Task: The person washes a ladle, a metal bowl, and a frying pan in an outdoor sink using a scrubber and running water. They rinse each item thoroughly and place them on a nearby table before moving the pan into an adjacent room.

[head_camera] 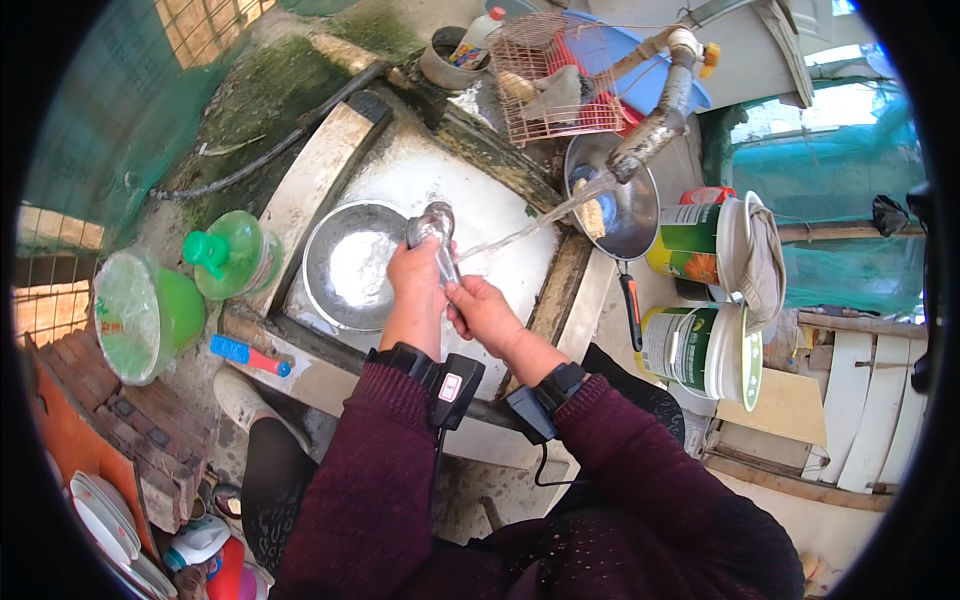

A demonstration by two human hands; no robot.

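Near the middle of the view, my left hand [416, 274] is closed around the upper part of a shiny metal utensil [447, 264], which looks like a ladle or large spoon. My right hand [484, 309] grips its lower end. Water pours from a worn pipe spout [634, 154] and meets the metal beside my left hand, splashing over its rounded end. A round metal basin [352, 266] sits to the left of my hands, inside a shallow square sink [495, 187] with a pale bottom. The exact shape of the utensil's far end is blurred by water.
Right of the sink rests a frying pan [626, 202] with a sponge-like piece [590, 210] in it. Beyond are a wire basket [555, 82] and two buckets [731, 236]. On the left stand a green jug [236, 255], a green tub [169, 319] and a blue-headed brush [247, 355].
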